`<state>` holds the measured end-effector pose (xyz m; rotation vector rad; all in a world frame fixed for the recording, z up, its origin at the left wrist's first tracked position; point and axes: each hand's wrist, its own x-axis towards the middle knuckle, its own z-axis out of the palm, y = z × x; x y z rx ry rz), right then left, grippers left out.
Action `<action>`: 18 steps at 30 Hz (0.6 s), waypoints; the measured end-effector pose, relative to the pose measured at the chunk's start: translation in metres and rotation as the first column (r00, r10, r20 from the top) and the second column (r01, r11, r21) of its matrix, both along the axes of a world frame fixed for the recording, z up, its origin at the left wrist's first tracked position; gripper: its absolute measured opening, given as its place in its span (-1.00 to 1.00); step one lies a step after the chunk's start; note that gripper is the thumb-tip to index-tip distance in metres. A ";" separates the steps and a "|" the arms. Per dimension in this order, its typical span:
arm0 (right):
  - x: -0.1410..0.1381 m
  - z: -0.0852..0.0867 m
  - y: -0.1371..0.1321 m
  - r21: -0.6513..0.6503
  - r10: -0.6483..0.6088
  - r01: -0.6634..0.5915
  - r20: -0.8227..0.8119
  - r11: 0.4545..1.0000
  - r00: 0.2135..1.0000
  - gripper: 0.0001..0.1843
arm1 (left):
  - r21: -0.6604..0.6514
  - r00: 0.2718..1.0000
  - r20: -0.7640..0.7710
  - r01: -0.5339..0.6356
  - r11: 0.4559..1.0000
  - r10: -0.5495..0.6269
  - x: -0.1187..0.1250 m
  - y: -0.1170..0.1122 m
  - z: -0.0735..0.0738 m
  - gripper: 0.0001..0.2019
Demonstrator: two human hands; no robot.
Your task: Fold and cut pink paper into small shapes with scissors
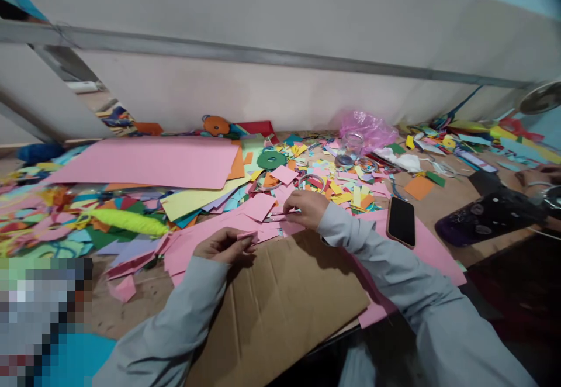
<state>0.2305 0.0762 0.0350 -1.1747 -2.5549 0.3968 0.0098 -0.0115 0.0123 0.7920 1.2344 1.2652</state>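
My left hand (223,245) is closed, pinching a small folded piece of pink paper (248,235) between thumb and fingers. It hovers over the back left edge of a brown cardboard sheet (284,299). To its right, my right hand (310,207) has its fingers curled at a slim, shiny tool (277,218), whose kind I cannot make out. Pink paper squares (259,207) lie just behind the hands, and a larger pink sheet (193,246) spreads under the cardboard. Ring-shaped clear objects (312,183) sit beyond my right hand.
A phone (401,222) and a dark bottle (486,214) lie to the right. Large pink sheets (149,162) and a yellow-green bundle (129,221) are on the left. Paper scraps, a glass jar (350,147) and a pink plastic bag (370,130) line the back. Another person's hand (541,175) shows far right.
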 end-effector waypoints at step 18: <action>-0.004 -0.012 -0.009 0.207 -0.110 0.055 0.264 0.977 0.958 -0.81 | -0.015 0.996 0.049 0.069 0.998 -0.068 -0.004 -0.001 -0.007 -0.70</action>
